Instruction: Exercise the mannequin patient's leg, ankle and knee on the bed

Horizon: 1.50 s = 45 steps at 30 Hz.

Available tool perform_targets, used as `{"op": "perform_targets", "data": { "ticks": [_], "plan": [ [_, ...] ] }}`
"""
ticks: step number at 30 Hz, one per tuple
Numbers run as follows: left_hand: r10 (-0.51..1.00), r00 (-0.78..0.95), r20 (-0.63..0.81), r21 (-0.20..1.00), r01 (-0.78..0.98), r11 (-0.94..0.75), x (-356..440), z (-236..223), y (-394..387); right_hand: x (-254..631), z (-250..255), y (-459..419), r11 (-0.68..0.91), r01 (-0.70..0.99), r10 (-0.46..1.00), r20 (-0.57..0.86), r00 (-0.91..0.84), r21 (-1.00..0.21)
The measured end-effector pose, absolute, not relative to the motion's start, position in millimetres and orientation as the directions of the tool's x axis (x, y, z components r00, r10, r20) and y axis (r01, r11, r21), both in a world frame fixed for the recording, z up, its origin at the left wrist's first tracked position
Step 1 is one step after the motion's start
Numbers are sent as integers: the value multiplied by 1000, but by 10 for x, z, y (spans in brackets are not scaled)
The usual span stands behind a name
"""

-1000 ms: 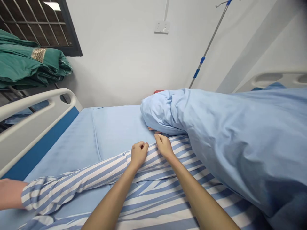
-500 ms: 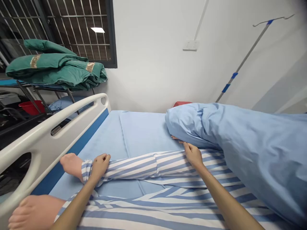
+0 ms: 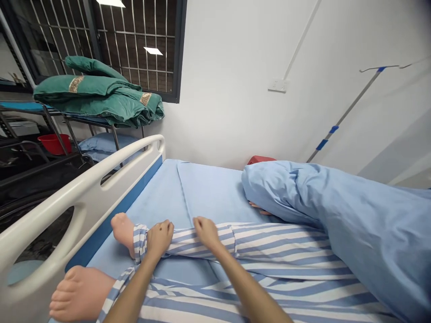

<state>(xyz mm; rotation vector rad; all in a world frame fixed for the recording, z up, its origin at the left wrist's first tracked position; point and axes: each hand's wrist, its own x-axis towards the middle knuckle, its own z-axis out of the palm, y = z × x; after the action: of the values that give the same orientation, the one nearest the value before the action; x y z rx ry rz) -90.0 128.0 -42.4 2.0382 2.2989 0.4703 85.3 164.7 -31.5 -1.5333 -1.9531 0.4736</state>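
A manikin with smooth pinkish feet lies on the bed in blue-and-white striped trousers (image 3: 269, 237). My left hand (image 3: 160, 237) is closed around the far trouser leg, just above the ankle cuff and the far foot (image 3: 123, 231). Further up the same shin is my right hand (image 3: 206, 232), its fingers curled at the leg's far edge; what they hold, if anything, is hidden. The near foot (image 3: 82, 291) points toward the footboard, left of my left forearm. A light blue quilt (image 3: 353, 220) covers the upper body, with the manikin's fingertips (image 3: 259, 208) showing beneath its edge.
A white bed footboard (image 3: 84, 179) runs along the left. Beyond it, folded green bedding (image 3: 101, 98) lies on a metal-framed stand, with a red basin (image 3: 55, 143) below. An IV pole (image 3: 350, 110) leans into view at right, near the wall. Blue sheet (image 3: 212, 188) covers the mattress.
My right hand has moved left down the leg, from the thigh near the quilt's edge to the shin near my left hand. My left hand stays above the ankle. The view has shifted slightly.
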Motion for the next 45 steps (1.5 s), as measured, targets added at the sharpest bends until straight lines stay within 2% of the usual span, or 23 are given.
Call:
{"op": "perform_targets", "data": {
  "ticks": [2, 7, 9, 13, 15, 18, 23, 27, 31, 34, 39, 42, 45],
  "plan": [
    [979, -101, 180, 234, 971, 57, -922, -451, 1280, 350, -324, 1607, 328, 613, 943, 208, -262, -718],
    [986, -144, 83, 274, 955, 116, -963, -448, 1346, -29, -275, 1589, 400, 411, 901, 269, -341, -819],
    [974, -187, 128, 377, 918, 127, -925, -384, 1399, 49, -281, 1613, 393, 337, 903, 289, -318, -856],
    [920, -326, 217, 682, 725, 96, -733, -268, 1514, 209, -271, 1687, 258, 196, 953, 216, -211, -946],
    [917, -357, 175, 733, 669, 121, -630, -272, 1554, 274, -244, 1714, 252, 143, 957, 224, -186, -957],
    [917, -375, 132, 709, 683, 177, -502, -320, 1590, 406, -216, 1718, 314, 192, 937, 271, -219, -930],
    [904, -381, 192, 823, 565, 64, -286, -328, 1628, 677, -165, 1697, 293, 220, 940, 237, -246, -930],
    [917, -359, 173, 816, 573, 70, -81, -281, 1641, 915, -124, 1731, 294, 224, 946, 250, -207, -929],
    [940, -286, 188, 880, 474, -31, 142, -250, 1660, 1146, -126, 1780, 265, 243, 960, 230, -161, -933],
    [941, -289, 177, 868, 497, -11, 311, -234, 1680, 1310, -125, 1806, 290, 219, 954, 264, -143, -932],
    [954, -272, 128, 956, 291, -45, 609, -195, 1704, 1594, -109, 1823, 235, 267, 971, 213, -107, -935],
    [953, -282, 109, 945, 327, -11, 772, -185, 1701, 1775, -41, 1822, 290, 234, 956, 268, -120, -928],
    [954, -268, 132, 945, 325, -39, 922, -180, 1698, 1963, 2, 1806, 311, 285, 948, 278, -151, -907]
  ]
}}
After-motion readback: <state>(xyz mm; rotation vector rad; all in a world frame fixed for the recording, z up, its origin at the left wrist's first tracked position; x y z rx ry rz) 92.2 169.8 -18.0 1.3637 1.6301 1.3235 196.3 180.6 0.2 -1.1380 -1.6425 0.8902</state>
